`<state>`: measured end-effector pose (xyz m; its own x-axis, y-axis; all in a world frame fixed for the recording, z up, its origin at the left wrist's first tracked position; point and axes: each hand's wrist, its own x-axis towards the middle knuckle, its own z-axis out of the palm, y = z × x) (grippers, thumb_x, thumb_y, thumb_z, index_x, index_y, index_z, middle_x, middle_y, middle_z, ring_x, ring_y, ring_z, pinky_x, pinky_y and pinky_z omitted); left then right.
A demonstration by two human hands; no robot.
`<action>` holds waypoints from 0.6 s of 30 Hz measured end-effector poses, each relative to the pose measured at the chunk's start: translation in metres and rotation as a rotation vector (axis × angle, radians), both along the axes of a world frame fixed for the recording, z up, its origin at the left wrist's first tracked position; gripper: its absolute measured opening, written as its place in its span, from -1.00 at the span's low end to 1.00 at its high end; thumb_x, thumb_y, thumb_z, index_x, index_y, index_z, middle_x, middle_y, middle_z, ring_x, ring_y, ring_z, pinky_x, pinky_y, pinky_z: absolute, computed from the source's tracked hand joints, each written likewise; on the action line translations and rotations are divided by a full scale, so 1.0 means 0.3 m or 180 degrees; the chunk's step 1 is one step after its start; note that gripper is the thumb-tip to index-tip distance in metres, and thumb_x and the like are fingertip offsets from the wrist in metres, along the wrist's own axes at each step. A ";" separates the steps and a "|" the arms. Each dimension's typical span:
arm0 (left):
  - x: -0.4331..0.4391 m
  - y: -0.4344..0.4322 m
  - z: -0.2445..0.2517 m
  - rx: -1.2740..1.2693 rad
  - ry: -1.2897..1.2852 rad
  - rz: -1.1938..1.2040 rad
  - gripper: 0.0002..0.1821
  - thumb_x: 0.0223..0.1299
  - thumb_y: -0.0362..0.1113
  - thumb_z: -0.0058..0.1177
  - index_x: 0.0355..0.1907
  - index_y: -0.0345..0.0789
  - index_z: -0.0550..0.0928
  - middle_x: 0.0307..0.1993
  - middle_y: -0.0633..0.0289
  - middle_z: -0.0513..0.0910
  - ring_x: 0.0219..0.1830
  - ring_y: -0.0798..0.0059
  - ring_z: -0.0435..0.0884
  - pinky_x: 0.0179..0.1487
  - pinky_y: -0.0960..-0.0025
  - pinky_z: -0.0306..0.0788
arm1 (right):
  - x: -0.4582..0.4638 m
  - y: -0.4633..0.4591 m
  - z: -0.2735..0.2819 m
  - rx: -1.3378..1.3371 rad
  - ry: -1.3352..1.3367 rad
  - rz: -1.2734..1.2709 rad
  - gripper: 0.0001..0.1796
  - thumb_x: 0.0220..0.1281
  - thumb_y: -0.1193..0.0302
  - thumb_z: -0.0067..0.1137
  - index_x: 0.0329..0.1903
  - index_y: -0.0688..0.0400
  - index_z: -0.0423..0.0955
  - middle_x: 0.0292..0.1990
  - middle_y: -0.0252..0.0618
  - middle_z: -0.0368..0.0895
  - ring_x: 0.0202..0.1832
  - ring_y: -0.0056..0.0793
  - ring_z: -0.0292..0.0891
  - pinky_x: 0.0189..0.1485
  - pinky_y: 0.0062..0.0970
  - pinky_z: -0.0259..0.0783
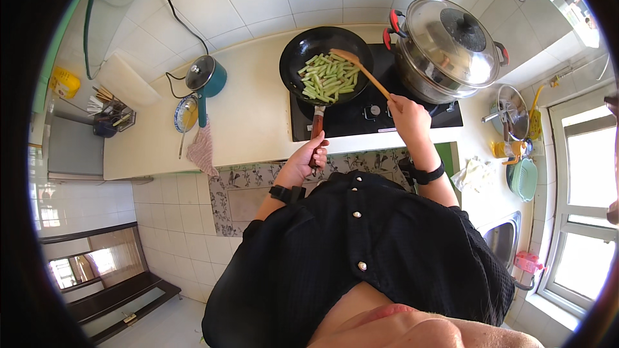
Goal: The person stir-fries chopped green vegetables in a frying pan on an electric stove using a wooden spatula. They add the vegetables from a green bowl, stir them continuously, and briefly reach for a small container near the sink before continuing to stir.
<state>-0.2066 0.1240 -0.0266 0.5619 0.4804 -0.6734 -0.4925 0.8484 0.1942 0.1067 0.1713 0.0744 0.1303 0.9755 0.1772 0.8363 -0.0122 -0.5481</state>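
Note:
My left hand (313,155) grips the reddish-brown wooden handle (317,123) of a black wok (300,46) that sits on the left side of a black gas stove (348,121). Chopped green bean pieces (326,77), with small brownish bits among them, lie in the wok. My right hand (410,117) is closed around the shaft of a wooden spatula (367,73). The spatula's blade rests among the beans at the upper right of the pile.
A large lidded steel steamer pot (449,53) occupies the stove's right side. Leftward on the counter (251,101) are a teal lidded pot (213,77), a patterned bowl (186,113) with a spoon and a pink cloth (202,150). A sink (503,239) and green basket (524,180) are at right.

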 end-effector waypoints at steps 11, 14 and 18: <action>0.005 -0.009 0.017 -0.0052 -0.0014 0.0090 -0.57 0.41 0.15 0.25 -0.17 -0.19 0.53 -0.61 0.54 0.36 -0.68 0.83 0.31 -0.56 0.67 0.25 | 0.038 -0.110 0.368 -0.0450 -0.0360 0.0419 -0.74 0.27 0.13 0.32 -0.08 -0.12 0.81 -0.32 -0.25 0.81 -0.24 -0.11 0.75 -0.13 -0.23 0.62; 0.007 -0.006 0.015 -0.0048 -0.0020 0.0077 -0.57 0.41 0.14 0.25 -0.18 -0.19 0.53 -0.61 0.55 0.36 -0.68 0.83 0.31 -0.56 0.67 0.25 | -0.012 -0.095 0.415 -0.0487 -0.0924 0.0730 -0.77 0.21 0.16 0.34 -0.20 -0.05 0.82 -0.38 -0.21 0.79 -0.27 -0.11 0.74 -0.18 -0.23 0.62; 0.007 -0.006 0.012 0.0017 -0.0016 0.0056 -0.57 0.42 0.15 0.24 -0.19 -0.19 0.53 -0.61 0.55 0.37 -0.68 0.84 0.31 -0.56 0.67 0.25 | -0.157 0.034 0.356 -0.0381 -0.1535 0.0881 -0.81 0.18 0.18 0.33 -0.29 -0.05 0.82 -0.40 -0.22 0.77 -0.30 -0.08 0.73 -0.22 -0.20 0.62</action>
<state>-0.2045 0.1221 -0.0229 0.5567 0.4937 -0.6680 -0.5083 0.8385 0.1961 0.0595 0.1814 0.1813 -0.2015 0.9787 0.0395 0.9724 0.2047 -0.1118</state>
